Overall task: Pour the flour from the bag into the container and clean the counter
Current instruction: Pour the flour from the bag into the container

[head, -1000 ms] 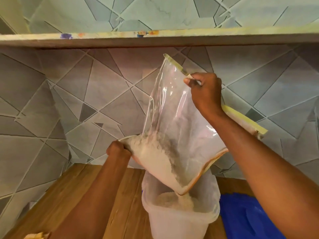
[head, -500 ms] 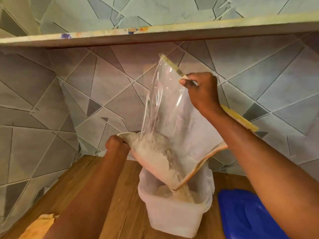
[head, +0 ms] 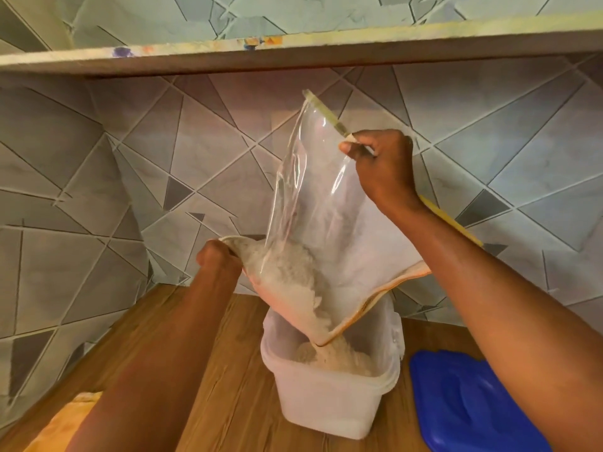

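An orange cloth (head: 65, 415) lies at the counter's (head: 228, 386) front-left edge. The left hand (head: 215, 261) grips the bag's (head: 313, 203) lower corner; the right hand (head: 378, 168) pinches its raised end. Flour (head: 293, 275) spills into the container (head: 329, 396) mid-counter (more than before), beside the blue lid (head: 473, 406).

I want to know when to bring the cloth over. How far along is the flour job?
Done: the blue lid is off and some flour already lies in the container. In hand: the left hand and right hand hold the bag tipped, mouth over the container, with flour left inside. Left: emptying the bag and wiping the counter.
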